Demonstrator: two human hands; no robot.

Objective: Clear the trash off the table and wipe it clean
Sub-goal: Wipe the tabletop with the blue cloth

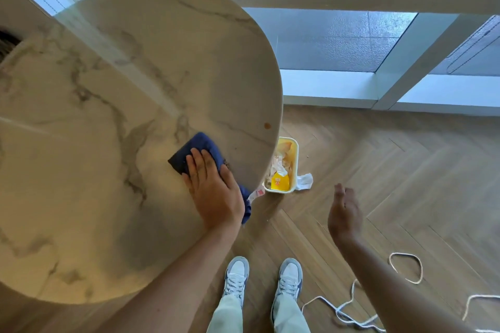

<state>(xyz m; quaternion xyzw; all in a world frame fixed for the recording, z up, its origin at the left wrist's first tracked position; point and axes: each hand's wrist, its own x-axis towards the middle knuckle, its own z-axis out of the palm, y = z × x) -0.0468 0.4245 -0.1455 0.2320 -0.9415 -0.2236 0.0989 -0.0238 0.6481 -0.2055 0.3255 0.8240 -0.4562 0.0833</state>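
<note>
Hands first: left hand [213,192] presses the cloth [198,150] flat on my counter [108,116]; right hand [345,213] hangs relaxed, empty. Brown spot [267,125] lies ahead-right of the cloth, near the edge.

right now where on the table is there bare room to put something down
Most of the marble table is bare: everything left of and beyond the blue cloth, out to the far curved rim. Crowded only at the near right edge, where the left hand presses the cloth, with crumbs beside it and a brown spot near the rim.
</note>
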